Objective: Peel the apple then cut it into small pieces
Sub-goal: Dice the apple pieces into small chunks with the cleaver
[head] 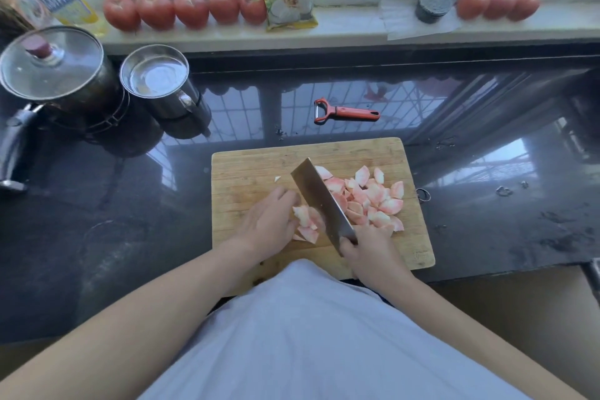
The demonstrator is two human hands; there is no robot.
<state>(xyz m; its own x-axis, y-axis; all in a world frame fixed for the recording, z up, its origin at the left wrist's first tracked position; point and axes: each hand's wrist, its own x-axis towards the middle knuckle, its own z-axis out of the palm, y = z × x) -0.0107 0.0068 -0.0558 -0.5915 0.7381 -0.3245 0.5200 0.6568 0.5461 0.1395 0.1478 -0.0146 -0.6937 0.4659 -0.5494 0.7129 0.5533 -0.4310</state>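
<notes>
Setting: dark glossy counter (97, 237) under a window sill; head view only.
Board: wooden cutting board (259, 166) at the counter's near edge, centre.
Apple: peeled, mostly cut; pile of pieces (373, 198) on the board's right half, last few uncut chunks (306, 221) left of the blade.
Right hand: right hand (367, 247) wrapped around the cleaver handle, blade (319, 201) angled across the board, edge down beside the chunks.
Left hand: left hand (266, 221) fingers bent over the chunks, pinning them, tips close to the blade.
Peeler: red peeler (344, 112) lies behind the board, untouched.
Progress: looks near the end.
Tip: tuck fingertips back, knuckles guide the blade flat; straight short chops; slide the hand left after each cut.
Risk: small slippery pieces, fingers near the edge.
</notes>
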